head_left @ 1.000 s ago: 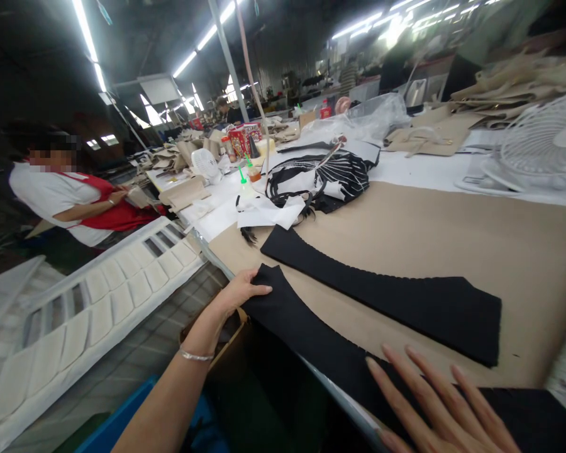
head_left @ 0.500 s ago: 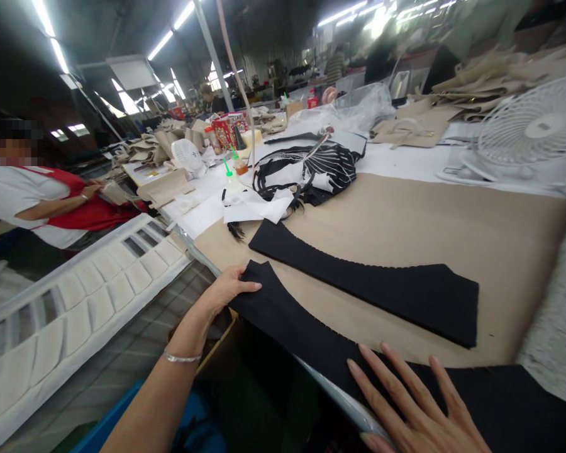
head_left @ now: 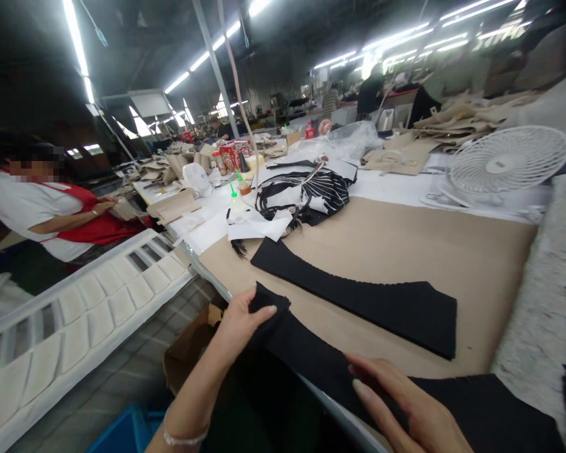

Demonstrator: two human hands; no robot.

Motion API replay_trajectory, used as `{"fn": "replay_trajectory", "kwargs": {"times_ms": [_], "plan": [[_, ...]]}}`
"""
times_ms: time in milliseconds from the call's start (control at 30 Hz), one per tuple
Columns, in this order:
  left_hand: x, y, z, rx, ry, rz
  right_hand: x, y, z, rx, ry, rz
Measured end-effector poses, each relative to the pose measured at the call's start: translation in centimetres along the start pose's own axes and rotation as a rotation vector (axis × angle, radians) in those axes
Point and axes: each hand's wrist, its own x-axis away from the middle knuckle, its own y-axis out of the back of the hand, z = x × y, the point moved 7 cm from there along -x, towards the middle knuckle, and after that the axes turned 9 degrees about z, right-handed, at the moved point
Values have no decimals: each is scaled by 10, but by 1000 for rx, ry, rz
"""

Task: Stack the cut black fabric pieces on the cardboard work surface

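A long curved black fabric panel [head_left: 311, 343] lies along the front edge of the table. My left hand [head_left: 245, 321] pinches its narrow left end between thumb and fingers, and that end is lifted and folded a little. Farther along the same panel, my right hand [head_left: 405, 396] has its fingers drawn together at the notched upper edge, thumb and forefinger gripping the cloth; its other fingers are partly hidden. Just beyond lies a stack of black panels [head_left: 358, 292] of similar shape, with a notched inner curve, touched by neither hand.
Brown paper [head_left: 405, 242] covers the table. Behind are a black-and-white striped bundle [head_left: 311, 195], green-tipped bottles [head_left: 234, 200] and a white fan [head_left: 507, 165]. At left stands a rack of pale pieces [head_left: 89, 314], with a person in a red apron [head_left: 94, 226] beyond.
The panel's left end has been raised and bent over by my left hand. My right hand, spread flat before, has drawn its fingers together on the panel's edge. The view has tilted upward.
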Motion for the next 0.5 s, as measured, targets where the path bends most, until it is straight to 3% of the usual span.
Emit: {"fn": "replay_trajectory", "kwargs": {"times_ms": [67,167,333,500], "plan": [[16,-32,-17,-199,-34,-22,-10,-8,7,-263,-141,54],[38,-84,-23,-454,-38,-3,-17,-16,16,-512,-226,58],[61,-151,-6,-503,-221,124,-3,-2,10,-501,-287,-33],[77,-186,6,-430,-207,305,31,23,-4,-497,-353,-160]]}}
